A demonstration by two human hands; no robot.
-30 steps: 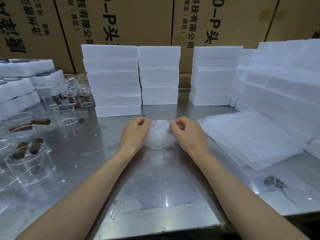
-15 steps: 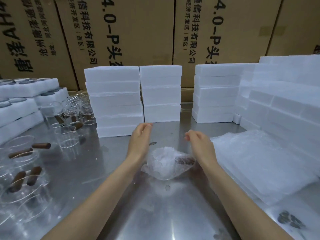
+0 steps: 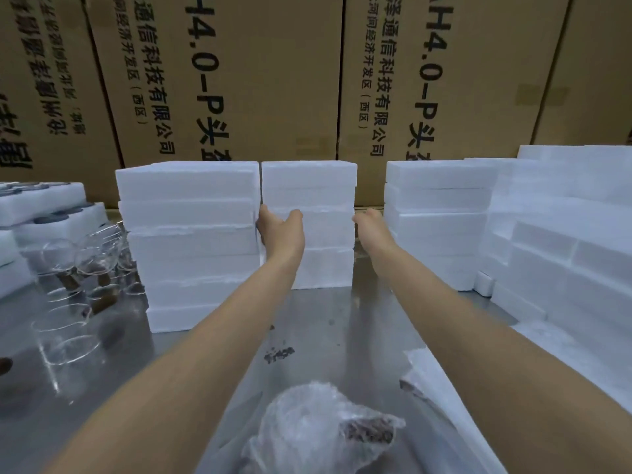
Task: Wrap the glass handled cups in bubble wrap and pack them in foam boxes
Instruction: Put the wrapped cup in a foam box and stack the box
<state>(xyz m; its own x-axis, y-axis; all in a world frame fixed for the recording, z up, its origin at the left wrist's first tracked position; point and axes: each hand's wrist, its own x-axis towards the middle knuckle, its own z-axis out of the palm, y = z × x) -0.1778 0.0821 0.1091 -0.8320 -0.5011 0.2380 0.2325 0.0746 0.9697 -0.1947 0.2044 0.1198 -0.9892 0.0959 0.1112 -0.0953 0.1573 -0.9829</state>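
Observation:
A glass cup wrapped in bubble wrap (image 3: 321,436) lies on the steel table (image 3: 345,333) close to me, its brown handle showing through the wrap. Neither hand touches it. Both arms stretch forward to the middle stack of white foam boxes (image 3: 307,181). My left hand (image 3: 280,230) is at the stack's left edge, fingers in the gap beside the neighbouring stack, thumb on the front face. At the stack's right edge is my right hand (image 3: 371,229), fingers straight. Both hands flank a box in the middle of the stack.
More foam box stacks stand left (image 3: 188,200) and right (image 3: 437,186), with a larger foam pile far right (image 3: 574,241). Unwrapped glass cups with brown handles (image 3: 68,333) crowd the left. Bubble wrap sheets (image 3: 441,391) lie at the right. Cardboard cartons (image 3: 260,80) wall the back.
Both hands have let go of the wrapped cup, left it on the table, and reached forward to the middle foam stack. My head has tilted up.

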